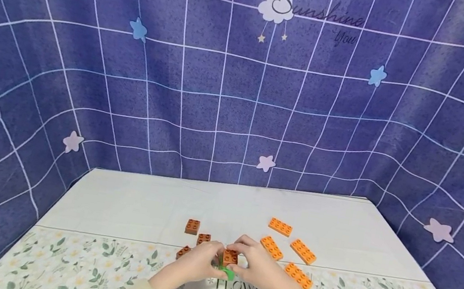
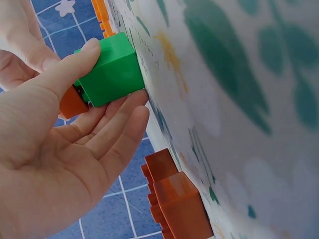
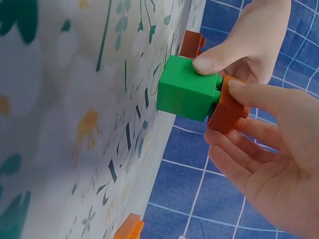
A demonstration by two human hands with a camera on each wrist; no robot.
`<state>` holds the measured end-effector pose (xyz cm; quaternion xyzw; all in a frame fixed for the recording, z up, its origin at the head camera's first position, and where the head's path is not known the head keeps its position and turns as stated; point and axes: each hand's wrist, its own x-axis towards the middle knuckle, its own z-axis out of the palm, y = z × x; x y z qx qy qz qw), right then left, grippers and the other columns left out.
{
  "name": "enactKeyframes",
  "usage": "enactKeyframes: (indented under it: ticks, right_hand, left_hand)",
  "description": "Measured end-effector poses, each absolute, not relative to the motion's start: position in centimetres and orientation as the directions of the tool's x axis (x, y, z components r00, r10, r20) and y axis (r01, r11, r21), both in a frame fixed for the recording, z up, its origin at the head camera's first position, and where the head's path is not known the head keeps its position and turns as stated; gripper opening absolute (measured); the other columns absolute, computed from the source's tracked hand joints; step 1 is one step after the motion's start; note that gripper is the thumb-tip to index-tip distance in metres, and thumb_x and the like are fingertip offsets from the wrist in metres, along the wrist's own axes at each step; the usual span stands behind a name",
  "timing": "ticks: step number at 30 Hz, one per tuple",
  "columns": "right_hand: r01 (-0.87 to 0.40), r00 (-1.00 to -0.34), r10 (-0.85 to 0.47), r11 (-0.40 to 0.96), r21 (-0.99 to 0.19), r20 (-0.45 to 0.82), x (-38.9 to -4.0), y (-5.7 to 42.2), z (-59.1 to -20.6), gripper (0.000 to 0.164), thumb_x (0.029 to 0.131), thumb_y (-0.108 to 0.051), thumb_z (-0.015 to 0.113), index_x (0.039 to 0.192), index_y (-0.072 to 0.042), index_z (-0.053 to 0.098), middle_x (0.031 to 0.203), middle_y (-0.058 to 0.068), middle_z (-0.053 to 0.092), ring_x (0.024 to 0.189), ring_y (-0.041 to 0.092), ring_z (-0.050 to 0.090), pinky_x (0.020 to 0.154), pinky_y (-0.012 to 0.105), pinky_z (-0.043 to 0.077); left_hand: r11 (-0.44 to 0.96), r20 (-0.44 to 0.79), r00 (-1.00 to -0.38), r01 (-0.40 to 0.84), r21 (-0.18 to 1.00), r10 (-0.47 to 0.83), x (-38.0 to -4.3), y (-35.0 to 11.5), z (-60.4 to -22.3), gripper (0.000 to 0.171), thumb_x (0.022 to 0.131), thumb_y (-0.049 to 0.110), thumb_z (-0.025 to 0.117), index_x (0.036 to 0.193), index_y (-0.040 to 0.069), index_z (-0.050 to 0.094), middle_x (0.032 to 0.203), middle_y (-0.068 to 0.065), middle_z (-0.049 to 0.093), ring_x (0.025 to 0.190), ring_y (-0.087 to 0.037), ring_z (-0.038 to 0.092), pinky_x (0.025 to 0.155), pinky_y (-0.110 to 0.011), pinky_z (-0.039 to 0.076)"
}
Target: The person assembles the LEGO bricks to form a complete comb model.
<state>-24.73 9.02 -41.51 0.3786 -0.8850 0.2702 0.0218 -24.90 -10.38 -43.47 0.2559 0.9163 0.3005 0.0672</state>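
Note:
Near the front middle of the table, my left hand (image 1: pixel 199 262) pinches a green toy building brick (image 3: pixel 182 92) between thumb and fingers. The green brick stands on the flowered cloth. My right hand (image 1: pixel 263 268) grips a reddish-brown studded brick (image 1: pixel 230 258) by its sides, thumb on one side and fingertips on the other. In the right wrist view, the brown brick (image 3: pixel 227 105) sits tilted over the green brick's studs, with a narrow gap showing between them. From the left wrist side, the green brick (image 2: pixel 117 69) hides part of the brown one.
Left of the hands lie 3 more brown bricks, one at the back (image 1: pixel 192 226), one nearer (image 1: pixel 204 238) and one partly behind the left hand (image 1: pixel 183 252). Several flat orange bricks (image 1: pixel 303 251) lie to the right. A blue checked curtain (image 1: pixel 243 75) surrounds the table (image 1: pixel 134 205).

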Motion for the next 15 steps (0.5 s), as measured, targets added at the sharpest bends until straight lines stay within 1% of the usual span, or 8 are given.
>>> enactKeyframes:
  ticks: [5,11,15]
  right_hand:
    - [-0.685,-0.709,-0.663,0.567,-0.458,0.24,-24.69,8.88,-41.46,0.034,0.086,-0.017,0.069,0.117,-0.006,0.064,0.105,0.0,0.058,0.089,0.007,0.057,0.074,0.023,0.054]
    - [-0.696,-0.7,-0.673,0.566,-0.442,0.241,-24.61,8.75,-41.4,0.033,0.085,-0.016,0.07,0.117,-0.006,0.064,0.104,0.0,0.058,0.088,0.009,0.058,0.07,0.019,0.053]
    - [-0.7,-0.696,-0.675,0.564,-0.439,0.243,-24.52,8.79,-41.38,0.033,0.085,-0.017,0.07,0.117,-0.007,0.064,0.104,0.0,0.058,0.088,0.009,0.057,0.071,0.019,0.052]
  left_hand:
    - [0.683,0.016,-0.858,0.42,0.597,0.514,-24.81,-10.51,-43.43,0.036,0.076,0.03,0.078,0.101,0.011,0.06,0.085,0.003,0.057,0.076,-0.008,0.058,0.063,-0.02,0.05]
    - [0.69,0.013,-0.86,0.419,0.591,0.511,-24.67,-10.53,-43.25,0.046,0.076,0.031,0.078,0.111,0.008,0.06,0.091,0.002,0.06,0.077,-0.009,0.06,0.064,-0.02,0.051]
    - [0.69,0.011,-0.859,0.419,0.59,0.511,-24.59,-10.46,-43.12,0.049,0.076,0.031,0.078,0.114,0.006,0.059,0.093,0.001,0.061,0.077,-0.009,0.06,0.064,-0.02,0.051]
